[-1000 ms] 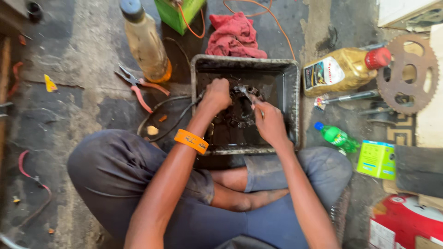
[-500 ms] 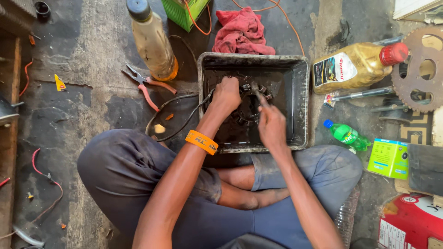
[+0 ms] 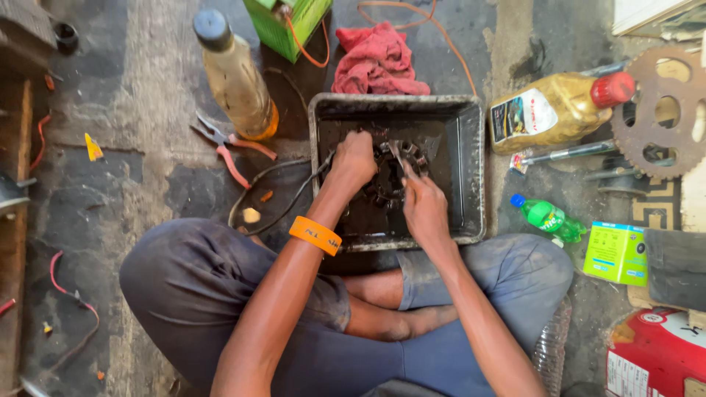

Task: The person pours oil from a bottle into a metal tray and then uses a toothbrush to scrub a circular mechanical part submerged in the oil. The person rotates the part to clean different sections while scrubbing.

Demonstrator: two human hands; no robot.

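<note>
I sit cross-legged on the floor over a black rectangular tray [image 3: 471, 169] of dark oily liquid. A round black toothed metal part [image 3: 388, 175] lies in the tray. My left hand [image 3: 353, 160], with an orange wristband on that arm, grips the part's left side. My right hand [image 3: 422, 204] holds a thin metal tool [image 3: 397, 153] whose tip rests against the top of the part. Black cables run from the part out over the tray's left edge.
Around the tray lie a red rag [image 3: 376, 59], a tall oil-filled bottle [image 3: 234, 73], red-handled pliers [image 3: 226, 147], a yellow oil jug [image 3: 555, 110], a rusty sprocket [image 3: 660, 110], a small green bottle [image 3: 548, 217] and a green box [image 3: 616, 252].
My view has drifted slightly, so the tray sits a little lower and to the right. Both hands stay on the part in the tray, with small shifts of the right hand.
</note>
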